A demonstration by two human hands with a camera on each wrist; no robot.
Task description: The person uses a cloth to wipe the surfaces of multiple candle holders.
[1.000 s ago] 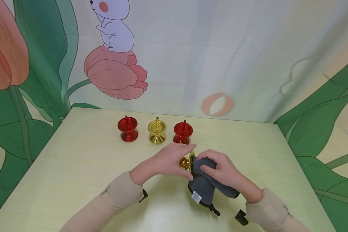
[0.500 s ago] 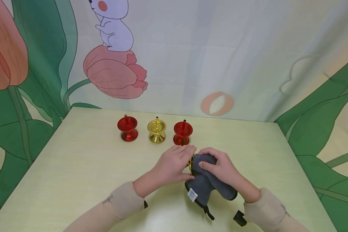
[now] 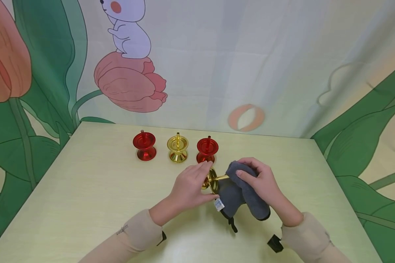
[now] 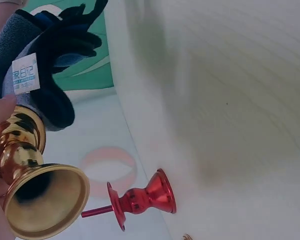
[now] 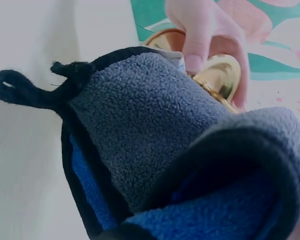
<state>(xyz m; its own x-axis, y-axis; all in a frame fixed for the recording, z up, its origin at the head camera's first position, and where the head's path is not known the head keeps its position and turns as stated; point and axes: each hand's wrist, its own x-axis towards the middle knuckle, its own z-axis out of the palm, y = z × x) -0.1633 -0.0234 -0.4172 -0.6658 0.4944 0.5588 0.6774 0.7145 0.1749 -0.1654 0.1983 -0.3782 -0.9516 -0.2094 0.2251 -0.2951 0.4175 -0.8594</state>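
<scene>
My left hand (image 3: 189, 186) grips a shiny gold candle holder (image 3: 213, 182), tipped on its side with its spike pointing right. In the left wrist view, the hollow underside of the holder's base (image 4: 49, 202) faces the camera. A folded grey cloth (image 3: 232, 197) with black edging, a white label and a hanging loop is pinched in my right hand (image 3: 260, 180). The cloth is at the spike's tip and partly behind the dish. Blue fabric (image 5: 92, 180) shows on its other side in the right wrist view.
Behind my hands stand a red candle holder (image 3: 145, 146), a gold one (image 3: 178, 148) and another red one (image 3: 207, 148), all upright in a row. The pale table (image 3: 102, 182) ends at a printed curtain (image 3: 197, 73).
The cloth in my right hand has moved up and right from the dish, baring the gold spike. My left hand has shifted slightly left with the candle holder.
</scene>
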